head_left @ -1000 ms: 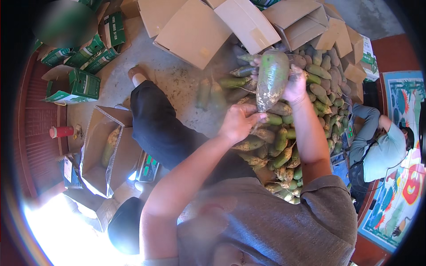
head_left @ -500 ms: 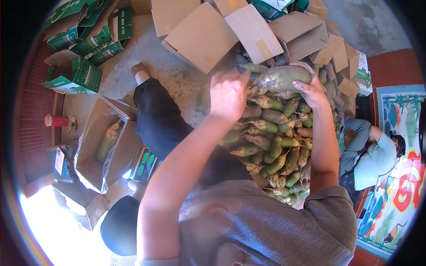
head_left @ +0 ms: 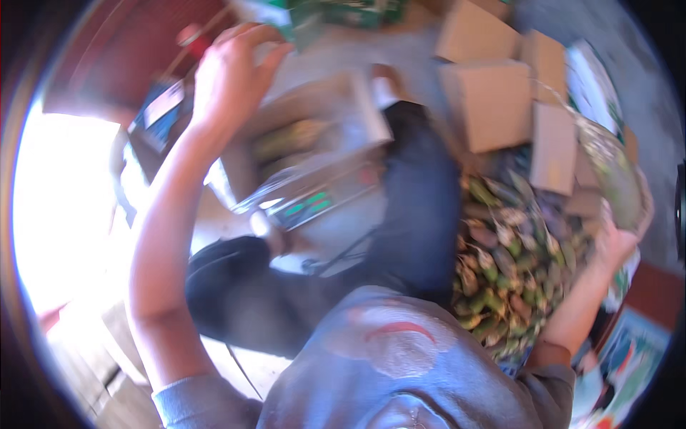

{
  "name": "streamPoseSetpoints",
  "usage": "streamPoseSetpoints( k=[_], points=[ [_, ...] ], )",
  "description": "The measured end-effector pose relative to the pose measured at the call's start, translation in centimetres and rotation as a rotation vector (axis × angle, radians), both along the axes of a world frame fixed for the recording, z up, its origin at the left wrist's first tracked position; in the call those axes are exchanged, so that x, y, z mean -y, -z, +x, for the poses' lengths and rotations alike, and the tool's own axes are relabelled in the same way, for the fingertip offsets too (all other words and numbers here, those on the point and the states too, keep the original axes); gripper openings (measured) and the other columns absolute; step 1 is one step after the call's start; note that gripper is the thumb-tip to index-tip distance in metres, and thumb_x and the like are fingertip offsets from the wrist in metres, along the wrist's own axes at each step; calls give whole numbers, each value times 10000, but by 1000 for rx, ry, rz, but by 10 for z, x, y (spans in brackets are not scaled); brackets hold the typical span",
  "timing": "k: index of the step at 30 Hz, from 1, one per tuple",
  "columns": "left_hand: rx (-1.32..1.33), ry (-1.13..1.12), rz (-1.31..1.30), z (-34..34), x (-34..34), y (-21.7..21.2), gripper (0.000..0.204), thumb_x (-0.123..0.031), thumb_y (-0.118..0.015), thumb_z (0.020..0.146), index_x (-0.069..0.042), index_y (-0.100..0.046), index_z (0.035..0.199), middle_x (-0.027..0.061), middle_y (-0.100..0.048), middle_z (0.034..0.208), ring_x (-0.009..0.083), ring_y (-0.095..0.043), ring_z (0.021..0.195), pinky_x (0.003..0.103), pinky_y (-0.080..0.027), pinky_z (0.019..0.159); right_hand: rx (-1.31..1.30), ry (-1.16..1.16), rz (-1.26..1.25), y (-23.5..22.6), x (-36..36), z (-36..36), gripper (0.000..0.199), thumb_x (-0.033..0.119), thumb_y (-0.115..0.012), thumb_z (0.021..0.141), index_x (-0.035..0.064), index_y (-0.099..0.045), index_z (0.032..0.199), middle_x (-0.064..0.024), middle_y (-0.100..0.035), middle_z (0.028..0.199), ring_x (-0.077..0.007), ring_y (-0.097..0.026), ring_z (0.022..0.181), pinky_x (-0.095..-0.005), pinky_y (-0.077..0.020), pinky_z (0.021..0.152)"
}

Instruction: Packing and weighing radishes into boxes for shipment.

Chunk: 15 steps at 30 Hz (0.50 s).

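My right hand (head_left: 620, 242) grips a large green radish (head_left: 607, 161) with a pale, earthy tip, held up at the far right. The palm wraps its lower end. Raised at the upper left, my left hand (head_left: 234, 75) is empty, its fingers bent and the thumb apart. Between my arms stands an open carton (head_left: 371, 118) lined with clear plastic. Blurred radishes (head_left: 289, 139) lie inside it. The carton is beside a digital scale (head_left: 311, 207) with green lit digits. A big heap of radishes (head_left: 511, 268) covers the floor to my right.
Brown cartons (head_left: 496, 107) stand behind the heap, with green boxes (head_left: 350, 13) at the far edge. A red cup-like container (head_left: 191, 39) is behind my left hand. My outstretched leg (head_left: 421, 193) lies between carton and heap. Part of another person (head_left: 589, 382) shows at lower right.
My view has swung left toward the carton and scale. My left hand has moved away from the radish, up and left. My right hand still holds the radish, now farther right.
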<state>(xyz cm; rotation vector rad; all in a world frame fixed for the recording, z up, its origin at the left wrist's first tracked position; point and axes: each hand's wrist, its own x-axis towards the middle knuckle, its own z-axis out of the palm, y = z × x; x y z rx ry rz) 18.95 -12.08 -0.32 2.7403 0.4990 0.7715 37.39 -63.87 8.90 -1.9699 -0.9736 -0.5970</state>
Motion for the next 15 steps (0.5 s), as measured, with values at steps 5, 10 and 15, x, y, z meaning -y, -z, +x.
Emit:
streamPoseSetpoints(
  k=[5,10,15],
  points=[
    [-157,-36,-49,-50,-51,44,288,-331,-667,924,-58,-721,1000,119,-699,1055,338,-655,1002,439,-520,867,12,-507,-212,-13,-164,-15,716,107,-822,723,-14,-477,1339,-246,-500,1397,-341,-508,1300,-472,-418,1090],
    [-252,133,-29,-75,-76,92,304,-339,-701,869,-97,-729,1050,99,-688,1082,325,-653,1018,442,-498,947,-78,-817,-589,32,-328,-69,604,54,-811,605,46,-621,1179,-167,-626,1248,-326,-601,1182,-425,-472,1021],
    [-437,180,-189,-67,-91,112,248,-253,-709,843,-114,-735,1047,133,-705,1011,320,-649,1034,448,-491,962,-47,-920,-864,128,-405,-85,608,39,-788,597,69,-623,1182,-107,-638,1203,-329,-604,1139,-439,-515,959]
  ],
)
